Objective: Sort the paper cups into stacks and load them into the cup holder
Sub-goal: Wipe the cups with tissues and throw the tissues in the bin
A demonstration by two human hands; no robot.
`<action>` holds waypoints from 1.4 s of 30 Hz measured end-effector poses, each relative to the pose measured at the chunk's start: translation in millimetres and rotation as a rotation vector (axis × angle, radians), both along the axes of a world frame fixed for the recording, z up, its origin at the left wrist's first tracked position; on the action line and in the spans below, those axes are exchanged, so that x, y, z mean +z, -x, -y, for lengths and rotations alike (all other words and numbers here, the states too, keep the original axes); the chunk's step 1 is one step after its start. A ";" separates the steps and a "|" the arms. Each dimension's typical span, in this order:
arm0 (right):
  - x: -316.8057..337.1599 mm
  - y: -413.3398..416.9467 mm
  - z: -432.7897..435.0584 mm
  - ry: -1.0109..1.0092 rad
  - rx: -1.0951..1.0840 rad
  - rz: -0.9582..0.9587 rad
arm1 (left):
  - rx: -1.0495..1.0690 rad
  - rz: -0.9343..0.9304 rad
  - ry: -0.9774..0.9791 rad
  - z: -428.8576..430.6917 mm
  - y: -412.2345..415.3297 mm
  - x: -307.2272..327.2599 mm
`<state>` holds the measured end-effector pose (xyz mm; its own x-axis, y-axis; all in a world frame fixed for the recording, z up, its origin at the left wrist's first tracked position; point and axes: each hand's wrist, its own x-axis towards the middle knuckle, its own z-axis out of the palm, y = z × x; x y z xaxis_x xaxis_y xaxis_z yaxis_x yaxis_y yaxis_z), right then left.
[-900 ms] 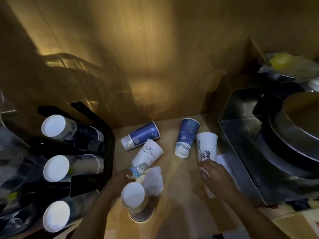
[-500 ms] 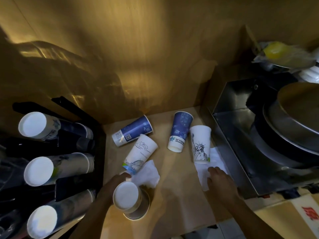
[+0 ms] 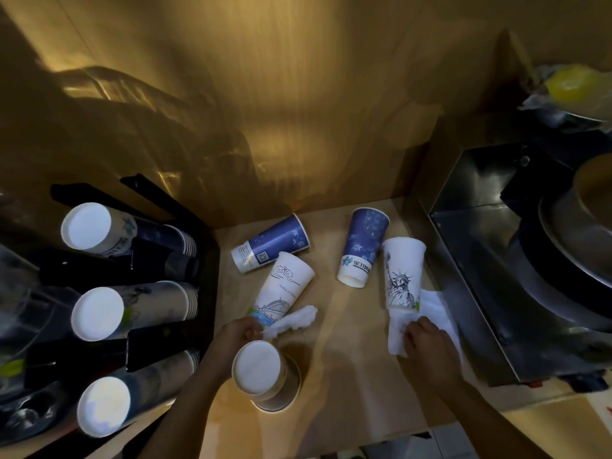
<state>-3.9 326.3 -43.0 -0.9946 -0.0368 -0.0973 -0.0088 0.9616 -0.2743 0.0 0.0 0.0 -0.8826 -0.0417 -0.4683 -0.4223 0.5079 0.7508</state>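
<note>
Several paper cups lie on the wooden counter (image 3: 347,359): a blue cup (image 3: 275,241) on its side, a white cup with a bridge drawing (image 3: 284,289), a second blue cup (image 3: 362,246) and a white cup with a statue drawing (image 3: 402,273). An upside-down stack of cups (image 3: 265,376) stands near the front. My left hand (image 3: 236,336) pinches a crumpled white tissue (image 3: 293,321) just behind that stack. My right hand (image 3: 427,349) presses on a white tissue (image 3: 430,313) below the statue cup. The black cup holder (image 3: 149,346) at left carries three stacks of cups (image 3: 132,308).
A steel appliance (image 3: 480,260) with a round pan stands at the right, close to the statue cup. A wooden wall closes the back. Clear plastic items sit at the far left edge. The counter's front edge runs below my arms.
My left hand has closed on the crumpled tissue and pulled it toward the stack. My right hand slid back from the statue cup onto the flat tissue.
</note>
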 end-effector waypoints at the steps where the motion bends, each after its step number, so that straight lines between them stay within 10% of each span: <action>1: 1.9 1.5 2.6 0.058 -0.040 -0.021 | -0.036 -0.027 0.049 -0.8 3.8 7.2; 11: 66.1 17.8 29.2 0.360 0.045 -0.380 | -0.146 -0.363 0.333 -7.7 25.7 84.2; 42: 210.2 -25.8 175.7 0.763 0.771 -0.788 | 0.571 -0.749 0.565 15.6 -175.3 182.2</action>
<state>22.0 150.6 167.2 -0.4762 -0.3977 0.7843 -0.8787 0.2496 -0.4069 175.3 -15.6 182.2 -0.7179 -0.5741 0.3937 -0.2387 0.7342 0.6356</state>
